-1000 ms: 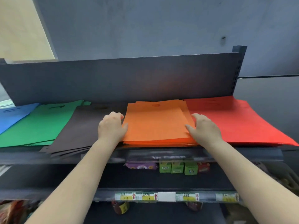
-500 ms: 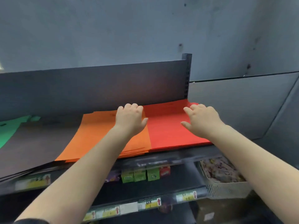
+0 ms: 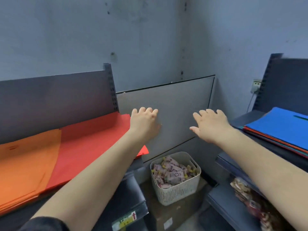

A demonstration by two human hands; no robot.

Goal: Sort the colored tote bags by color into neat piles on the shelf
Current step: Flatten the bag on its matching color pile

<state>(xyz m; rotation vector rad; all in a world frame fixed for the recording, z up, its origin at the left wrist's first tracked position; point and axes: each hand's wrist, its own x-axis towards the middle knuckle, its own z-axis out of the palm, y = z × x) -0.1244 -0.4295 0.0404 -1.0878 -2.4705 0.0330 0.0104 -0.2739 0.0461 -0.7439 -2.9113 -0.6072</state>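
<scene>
Between piles: your left hand and right hand hang spread, empty, right of the red pile. Next: mixed stack, farther right.

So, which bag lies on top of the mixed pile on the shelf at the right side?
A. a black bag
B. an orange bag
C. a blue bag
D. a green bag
C: the top of the mixed pile is a blue bag, with red and teal edges showing beneath it.

Both arms reach forward, left hand and right hand relaxed, holding nothing.
</scene>
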